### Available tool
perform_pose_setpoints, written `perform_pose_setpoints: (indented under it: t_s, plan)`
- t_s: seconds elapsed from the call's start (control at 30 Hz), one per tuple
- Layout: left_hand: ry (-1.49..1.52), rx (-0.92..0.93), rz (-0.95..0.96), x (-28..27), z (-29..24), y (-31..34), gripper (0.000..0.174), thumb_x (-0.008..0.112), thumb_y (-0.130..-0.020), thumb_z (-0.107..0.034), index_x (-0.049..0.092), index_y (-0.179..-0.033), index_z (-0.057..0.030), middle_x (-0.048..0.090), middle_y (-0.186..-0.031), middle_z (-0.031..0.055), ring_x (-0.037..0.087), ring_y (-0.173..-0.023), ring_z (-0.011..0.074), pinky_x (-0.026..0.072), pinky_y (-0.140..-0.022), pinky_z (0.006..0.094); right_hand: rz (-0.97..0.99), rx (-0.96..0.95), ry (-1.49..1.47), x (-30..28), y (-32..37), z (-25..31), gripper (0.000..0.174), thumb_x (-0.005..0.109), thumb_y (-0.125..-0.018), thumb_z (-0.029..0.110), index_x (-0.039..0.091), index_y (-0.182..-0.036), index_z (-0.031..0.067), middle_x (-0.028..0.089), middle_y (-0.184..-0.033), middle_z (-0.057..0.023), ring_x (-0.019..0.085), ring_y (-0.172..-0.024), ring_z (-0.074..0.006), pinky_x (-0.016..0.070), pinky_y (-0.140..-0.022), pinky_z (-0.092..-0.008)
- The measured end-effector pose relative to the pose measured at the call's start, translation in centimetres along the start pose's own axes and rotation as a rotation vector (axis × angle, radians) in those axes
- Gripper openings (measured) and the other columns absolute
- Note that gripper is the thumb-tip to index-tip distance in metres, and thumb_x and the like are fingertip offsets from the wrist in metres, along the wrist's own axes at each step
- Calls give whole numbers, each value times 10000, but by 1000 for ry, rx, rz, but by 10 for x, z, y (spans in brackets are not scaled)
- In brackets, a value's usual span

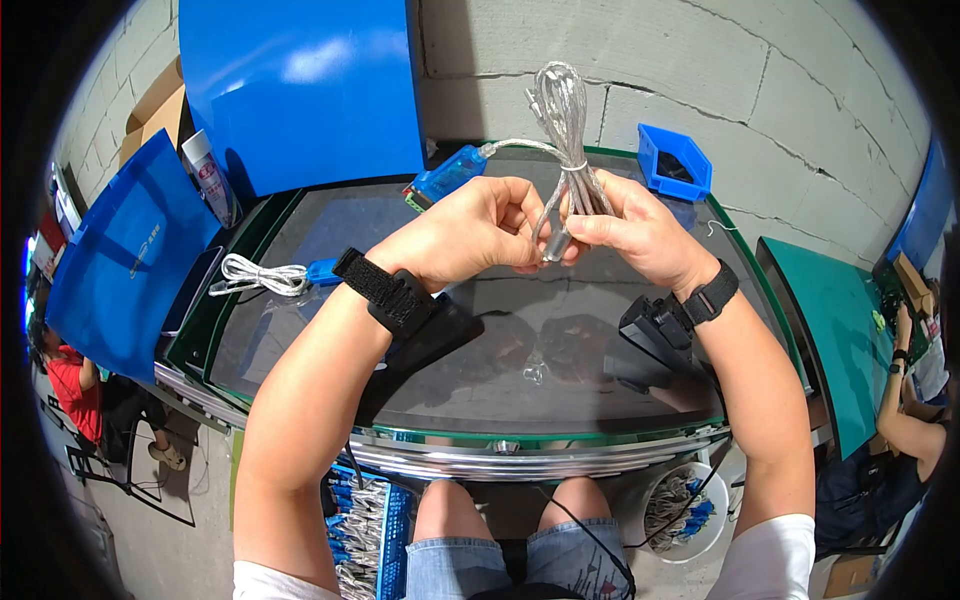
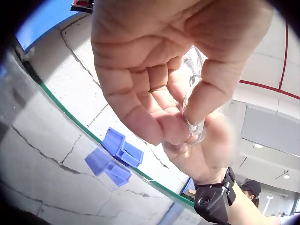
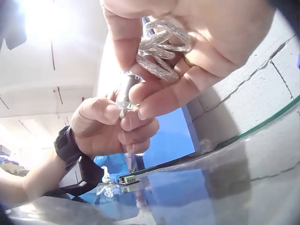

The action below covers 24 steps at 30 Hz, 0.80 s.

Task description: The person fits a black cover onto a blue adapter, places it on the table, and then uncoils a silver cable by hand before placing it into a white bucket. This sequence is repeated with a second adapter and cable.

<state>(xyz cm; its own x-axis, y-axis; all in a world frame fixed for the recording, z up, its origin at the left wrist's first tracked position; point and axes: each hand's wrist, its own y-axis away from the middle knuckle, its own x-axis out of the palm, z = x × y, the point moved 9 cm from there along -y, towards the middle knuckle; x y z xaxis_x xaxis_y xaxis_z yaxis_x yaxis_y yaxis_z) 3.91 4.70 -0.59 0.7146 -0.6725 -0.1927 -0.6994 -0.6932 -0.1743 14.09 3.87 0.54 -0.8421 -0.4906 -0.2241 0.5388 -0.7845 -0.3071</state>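
Observation:
A coiled silver cable [image 1: 563,110], tied round its middle, stands upright in my right hand [image 1: 640,228], whose fingers and thumb grip its lower loops. A dark cylindrical bead [image 3: 126,86] on the cable sits at my right fingertips. Below the bead, my left hand [image 1: 478,232] pinches the cable with thumb and forefinger, the two hands' fingertips close together. From the bundle a length of cable runs left to a translucent blue adapter [image 1: 450,176] with a green terminal block, behind my left hand.
Another coiled cable [image 1: 265,276] with a blue end lies left on the glass tabletop [image 1: 500,390]. A blue bin [image 1: 675,165] stands at the back right, a spray can [image 1: 211,178] at the left. Below are a blue crate [image 1: 393,545] and a white bucket [image 1: 715,515] holding cables.

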Motion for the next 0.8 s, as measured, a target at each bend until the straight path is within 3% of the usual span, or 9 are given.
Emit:
perform_pose_setpoints:
  t_s: [0.1,0.2,0.27,0.3,0.37,0.43,0.53,0.7,0.8]
  plan:
    - [17,-24,12,0,3,0,255,715,-737,-19,530,-912,-31,607,-774,20,593,-740,114,479,-723,250,16,-2,-27,-1,0,-1,218,591,-882,171,536,-1027,18,609,-899,-64,596,-767,-123,508,-731,-279]
    - [23,-35,30,2,8,0,404,752,-760,-120,511,-1068,-20,607,-906,57,584,-861,139,469,-799,278,-11,-3,-34,-9,0,-4,238,612,-867,176,550,-1026,11,607,-897,-52,583,-795,-122,489,-747,-278]
    - [-8,47,-67,-1,-1,3,571,705,-831,-269,433,-1272,-27,557,-1126,104,531,-1047,174,430,-903,307,38,-89,484,-7,0,4,278,644,-844,195,562,-1026,2,597,-882,-35,555,-825,-118,464,-764,-278]
    - [-10,50,-67,0,-4,2,571,705,-831,-269,433,-1272,-27,557,-1126,104,531,-1047,174,430,-903,307,86,-67,439,-1,1,-5,322,679,-818,214,569,-1030,-2,584,-872,-28,528,-838,-116,447,-773,-278]
    - [58,-30,-80,-1,-3,2,614,617,-889,-351,376,-1373,-59,456,-1305,116,458,-1169,199,399,-959,322,161,-10,464,12,3,-14,328,696,-807,207,572,-1021,-7,589,-877,-39,536,-842,-130,448,-778,-281]
    - [25,9,-93,-5,-4,0,559,559,-924,-357,388,-1375,-75,468,-1319,99,453,-1184,180,372,-990,323,201,31,502,18,2,-18,375,702,-820,208,557,-1095,-2,593,-952,-46,542,-889,-141,452,-801,-283]
    - [-29,110,24,7,-17,1,497,550,-937,-290,418,-1354,-54,525,-1263,70,466,-1161,150,347,-1012,326,66,-99,169,11,1,2,502,648,-884,245,451,-1291,27,557,-1136,-48,525,-1025,-142,456,-883,-306]
    - [-34,143,72,10,-13,0,486,560,-931,-288,442,-1328,-33,527,-1261,85,466,-1165,154,339,-1022,327,96,-40,89,14,-1,3,446,613,-910,218,469,-1283,19,570,-1124,-43,526,-1041,-118,437,-910,-287]
    - [-95,-35,55,5,2,2,465,576,-923,-285,490,-1279,1,537,-1251,106,473,-1161,156,338,-1024,320,141,86,51,11,-1,-8,413,627,-895,197,502,-1244,15,580,-1106,-41,536,-1021,-112,433,-907,-276]
